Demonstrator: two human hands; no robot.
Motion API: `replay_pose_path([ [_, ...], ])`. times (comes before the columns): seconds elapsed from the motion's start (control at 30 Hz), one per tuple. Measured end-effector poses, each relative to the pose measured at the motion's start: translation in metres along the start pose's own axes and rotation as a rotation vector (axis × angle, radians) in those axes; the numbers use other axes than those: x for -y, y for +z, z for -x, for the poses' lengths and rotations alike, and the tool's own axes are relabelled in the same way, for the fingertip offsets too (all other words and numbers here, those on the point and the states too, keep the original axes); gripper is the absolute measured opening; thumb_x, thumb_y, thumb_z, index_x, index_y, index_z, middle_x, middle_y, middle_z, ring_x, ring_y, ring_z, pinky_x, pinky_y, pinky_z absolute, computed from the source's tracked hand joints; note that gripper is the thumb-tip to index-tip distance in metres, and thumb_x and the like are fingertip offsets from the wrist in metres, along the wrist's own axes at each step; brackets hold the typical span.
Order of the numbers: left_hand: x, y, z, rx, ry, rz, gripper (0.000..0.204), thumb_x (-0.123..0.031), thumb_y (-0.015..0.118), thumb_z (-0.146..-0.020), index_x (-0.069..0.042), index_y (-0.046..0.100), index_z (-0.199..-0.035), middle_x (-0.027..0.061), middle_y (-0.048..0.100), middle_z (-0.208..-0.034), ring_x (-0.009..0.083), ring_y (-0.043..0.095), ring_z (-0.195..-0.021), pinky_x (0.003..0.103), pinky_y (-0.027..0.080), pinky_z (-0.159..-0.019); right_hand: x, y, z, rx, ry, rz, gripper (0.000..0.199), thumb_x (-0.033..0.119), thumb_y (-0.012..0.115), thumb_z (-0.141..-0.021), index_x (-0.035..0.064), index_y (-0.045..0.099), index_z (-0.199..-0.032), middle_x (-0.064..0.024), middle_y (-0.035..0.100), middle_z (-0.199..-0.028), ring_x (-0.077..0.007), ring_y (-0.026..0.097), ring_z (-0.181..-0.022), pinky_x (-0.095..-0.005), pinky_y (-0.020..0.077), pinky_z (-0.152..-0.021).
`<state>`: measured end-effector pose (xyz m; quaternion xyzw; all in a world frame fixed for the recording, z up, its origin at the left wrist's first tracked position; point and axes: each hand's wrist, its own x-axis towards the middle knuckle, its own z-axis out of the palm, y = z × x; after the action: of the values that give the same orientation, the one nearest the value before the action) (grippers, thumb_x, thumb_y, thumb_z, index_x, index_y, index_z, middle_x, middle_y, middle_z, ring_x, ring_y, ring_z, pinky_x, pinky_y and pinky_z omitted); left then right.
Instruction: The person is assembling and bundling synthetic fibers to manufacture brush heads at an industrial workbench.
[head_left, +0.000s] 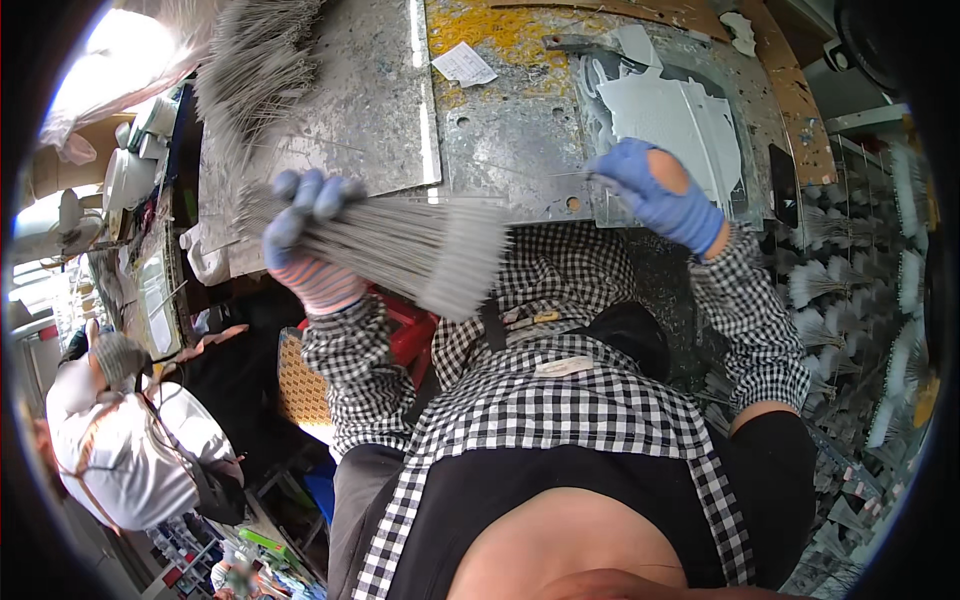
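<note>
My left hand (312, 225), in a blue and striped knit glove, is closed round a thick bundle of thin grey stems (375, 240). Their whitish ends fan out to the right, past the bench's front edge, and are slightly blurred. My right hand (655, 190) wears a blue glove with a hole at its back. Its fingers pinch together over the bench, and a faint thin stem seems to run leftward from the fingertips. A larger pile of the same grey stems (262, 75) lies at the bench's far left.
The paint-stained metal bench (510, 150) bears a white-smeared plate (680, 125) at right and a paper slip (465, 65). Racks with white tufts (825, 285) stand at the right. At lower left another person in a white top (150, 450) sits near a red stool (410, 335).
</note>
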<state>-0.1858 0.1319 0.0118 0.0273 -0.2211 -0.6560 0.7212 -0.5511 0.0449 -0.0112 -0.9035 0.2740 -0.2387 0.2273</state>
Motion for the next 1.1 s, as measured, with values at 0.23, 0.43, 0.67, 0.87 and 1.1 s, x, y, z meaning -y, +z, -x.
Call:
replay_pose_path([
  [0.23, 0.025, 0.014, 0.023, -0.368, -0.151, -0.978, 0.033, -0.012, 0.074, -0.081, 0.001, 0.06, -0.109, 0.0155, 0.071, -0.095, 0.0259, 0.07, -0.094, 0.038, 0.056, -0.086, 0.045, 0.021, 0.024, 0.173, 0.336, -0.743, 0.025, 0.024, 0.06, -0.104, 0.004, 0.073, -0.112, -0.0056, 0.074, -0.102, -0.017, 0.068, -0.095, -0.033, 0.0536, -0.088],
  [0.43, 0.05, 0.03, 0.027, -0.434, -0.255, -0.889, 0.05, -0.014, 0.08, -0.077, 0.002, 0.057, -0.119, 0.013, 0.071, -0.092, 0.0241, 0.071, -0.086, 0.036, 0.058, -0.078, 0.052, 0.054, 0.024, 0.593, 0.554, -1.215, 0.031, 0.029, 0.057, -0.106, 0.0033, 0.071, -0.113, -0.0023, 0.072, -0.093, -0.0139, 0.067, -0.094, -0.032, 0.0524, -0.091],
  [0.67, 0.066, 0.041, 0.038, -0.434, -0.18, -1.281, 0.04, 0.0, 0.078, -0.083, 0.001, 0.059, -0.117, 0.0134, 0.071, -0.093, 0.023, 0.073, -0.082, 0.035, 0.059, -0.076, 0.064, 0.073, 0.024, 0.175, 0.358, -0.746, 0.023, 0.022, 0.063, -0.103, 0.0028, 0.068, -0.115, -0.0071, 0.073, -0.1, -0.017, 0.07, -0.095, -0.0327, 0.057, -0.088],
  [0.87, 0.073, 0.046, 0.04, -0.597, -0.071, -1.178, 0.03, -0.002, 0.08, -0.084, 0.002, 0.062, -0.108, 0.0107, 0.072, -0.086, 0.0179, 0.072, -0.077, 0.031, 0.057, -0.073, 0.076, 0.094, 0.016, -0.223, 0.245, -0.572, 0.022, 0.022, 0.068, -0.099, 0.0023, 0.073, -0.107, -0.011, 0.074, -0.094, -0.0219, 0.072, -0.083, -0.0324, 0.0582, -0.077],
  [1.1, 0.082, 0.048, 0.044, -0.462, 0.054, -1.423, 0.014, -0.004, 0.078, -0.087, 0.004, 0.07, -0.096, 0.0083, 0.074, -0.081, 0.0148, 0.071, -0.073, 0.029, 0.057, -0.071, 0.074, 0.105, 0.024, -0.255, 0.457, -0.726, 0.023, 0.02, 0.068, -0.099, -0.0007, 0.075, -0.104, -0.0124, 0.076, -0.09, -0.0197, 0.073, -0.081, -0.0319, 0.0589, -0.075],
])
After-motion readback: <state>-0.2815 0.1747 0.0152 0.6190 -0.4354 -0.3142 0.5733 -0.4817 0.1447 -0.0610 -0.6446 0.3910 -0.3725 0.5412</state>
